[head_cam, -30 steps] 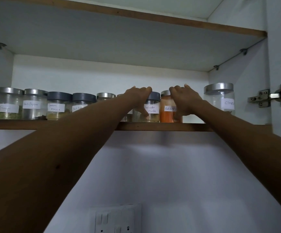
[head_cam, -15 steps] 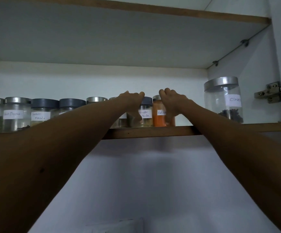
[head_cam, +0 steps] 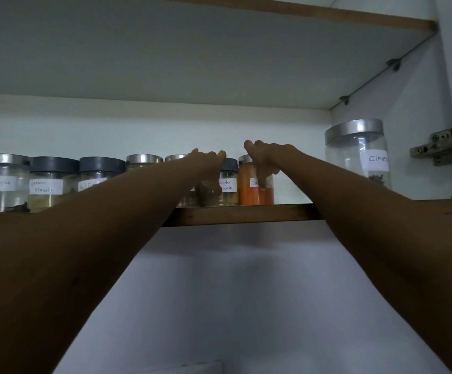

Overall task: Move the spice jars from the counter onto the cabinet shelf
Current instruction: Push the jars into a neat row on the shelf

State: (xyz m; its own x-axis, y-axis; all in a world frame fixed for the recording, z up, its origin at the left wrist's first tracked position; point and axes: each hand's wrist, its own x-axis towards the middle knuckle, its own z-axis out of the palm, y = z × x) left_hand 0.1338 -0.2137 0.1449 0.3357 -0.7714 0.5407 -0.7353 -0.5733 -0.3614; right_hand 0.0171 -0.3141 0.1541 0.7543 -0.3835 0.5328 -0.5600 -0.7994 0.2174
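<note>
Seen from the head camera, which looks up into the cabinet, both arms reach up to the shelf (head_cam: 246, 215). The left hand (head_cam: 209, 168) is clamped on the coriander jar (head_cam: 228, 188), with fingers curled over its dark lid and the thumb running down the front glass. The right hand (head_cam: 267, 161) grips the red powder jar (head_cam: 251, 194) the same way, its thumb lying across the label. The two jars stand upright, just beside each other, at the right end of a row that includes the garam masala jar (head_cam: 47, 186) and the pepper jar (head_cam: 3, 182). The larger cloves jar (head_cam: 357, 157) stands well apart to the right.

This looks like the setting-down step. Both jars seem to rest on the board, though the shelf's front edge hides their bases, so I cannot be sure they bear their full weight. Next, both grips should loosen and the fingers lift clear of the lids without dragging either jar forward, since they sit near the front edge. The worktop is out of sight, so I cannot tell whether more jars wait there
</note>
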